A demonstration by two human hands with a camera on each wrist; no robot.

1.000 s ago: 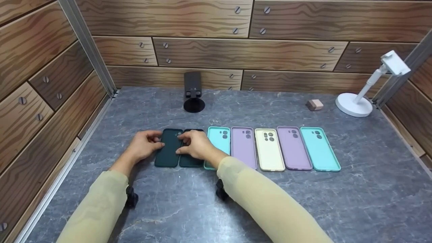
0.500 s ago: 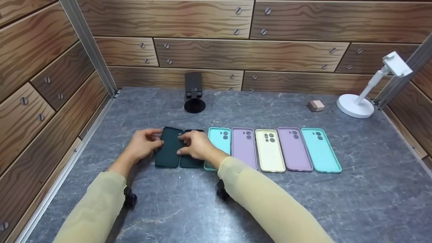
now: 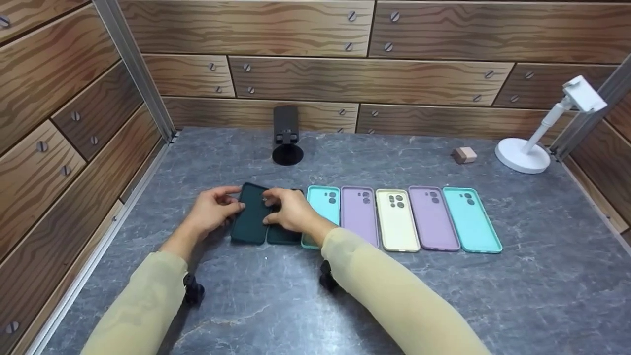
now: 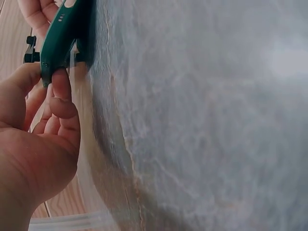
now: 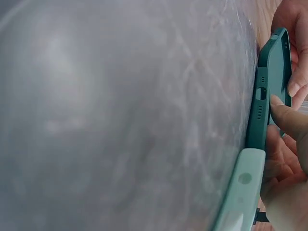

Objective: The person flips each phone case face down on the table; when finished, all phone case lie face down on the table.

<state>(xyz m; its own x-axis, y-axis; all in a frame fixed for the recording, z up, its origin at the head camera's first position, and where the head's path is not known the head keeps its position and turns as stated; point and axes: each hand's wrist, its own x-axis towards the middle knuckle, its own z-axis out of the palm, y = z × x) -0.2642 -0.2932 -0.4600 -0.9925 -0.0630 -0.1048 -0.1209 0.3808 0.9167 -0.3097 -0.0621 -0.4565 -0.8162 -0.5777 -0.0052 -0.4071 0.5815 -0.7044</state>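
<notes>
Several phone cases lie side by side in a row on the grey table. At the row's left end, my left hand [image 3: 213, 209] pinches the left edge of a dark green phone case [image 3: 249, 222] between thumb and fingers. That edge is tilted up off the table, as the left wrist view of the case [image 4: 62, 36] shows. My right hand [image 3: 296, 212] holds the same case's right edge with thumb and fingertips. A second dark green case [image 3: 283, 235] lies partly hidden under the right hand. Beside it, a turquoise case [image 3: 323, 197] is partly covered by the right wrist.
Rightward along the row lie a purple case [image 3: 359, 217], a cream case [image 3: 398, 224], another purple case [image 3: 434, 222] and another turquoise case [image 3: 473, 224]. Behind stand a black phone stand [image 3: 286, 123], a small two-tone block [image 3: 465, 155] and a white phone stand [image 3: 522, 155]. Wood-patterned walls enclose the table.
Both hands have kept hold of the leftmost dark green case. Its left side has risen and its top has swung slightly away and leftward. The other cases stay in place.
</notes>
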